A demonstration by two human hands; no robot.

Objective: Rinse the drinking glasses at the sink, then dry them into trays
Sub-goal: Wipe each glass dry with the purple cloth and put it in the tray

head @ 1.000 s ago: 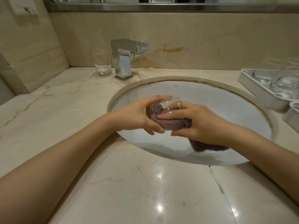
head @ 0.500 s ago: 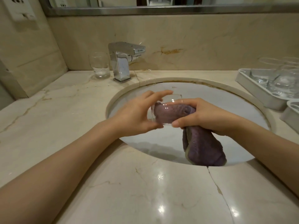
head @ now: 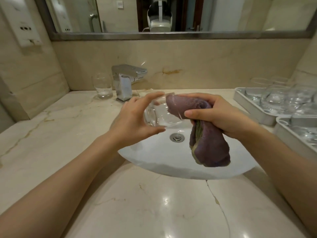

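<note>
On the counter at the far left, one drinking glass (head: 102,86) stands upright just beside the tap (head: 126,81), apparently waiting its turn.

Over the sink (head: 154,157), the left hand (head: 135,122) grips a clear glass (head: 161,114) lying on its side, fingers curled over the top and thumb underneath, the mouth facing right. The right hand (head: 221,114) clutches a purple cloth (head: 209,145), with one end stuffed into the glass mouth and the rest hanging down above the basin.

The step in hand looks like drying the inside. To do it well, the left hand should hold the glass near its base with a steady, moderate squeeze while the right turns the cloth against the inner wall, reaching the bottom. Working over the basin is risky if the wet glass slips, so a firm hold matters more than speed. The outside probably needs a wipe too before the glass goes away.

At the right, two grey trays (head: 253,109) hold glasses (head: 281,98), well apart from the hands.

Several things are hard to judge. The glass is so clear that its rim and any remaining drops barely show. How deep the cloth reaches inside is unclear. The trays are cut off by the frame edge, so free slots cannot be counted.
</note>
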